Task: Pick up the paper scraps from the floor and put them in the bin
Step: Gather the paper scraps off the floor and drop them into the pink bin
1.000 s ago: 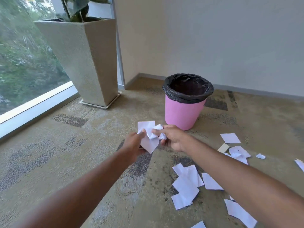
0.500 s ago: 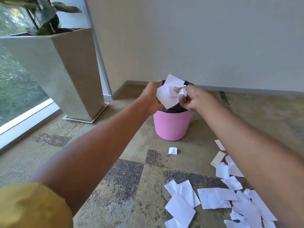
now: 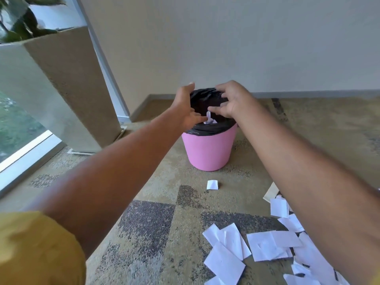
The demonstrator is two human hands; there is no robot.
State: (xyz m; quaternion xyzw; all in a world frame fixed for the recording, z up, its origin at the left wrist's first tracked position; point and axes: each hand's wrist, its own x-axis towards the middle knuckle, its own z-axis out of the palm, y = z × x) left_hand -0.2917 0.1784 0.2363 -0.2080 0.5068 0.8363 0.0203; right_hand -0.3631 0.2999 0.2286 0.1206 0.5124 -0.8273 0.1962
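Above the pink bin (image 3: 208,149), our left hand (image 3: 186,109) and right hand (image 3: 232,99) hang spread and empty — one white scrap (image 3: 209,119) shows inside. More paper scraps (image 3: 226,251) litter the carpet (image 3: 156,223) nearby — light, limp, probably easiest pinched at an edge.

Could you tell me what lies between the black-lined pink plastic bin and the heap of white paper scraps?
In the head view, one small white paper scrap lies alone on the patterned carpet.
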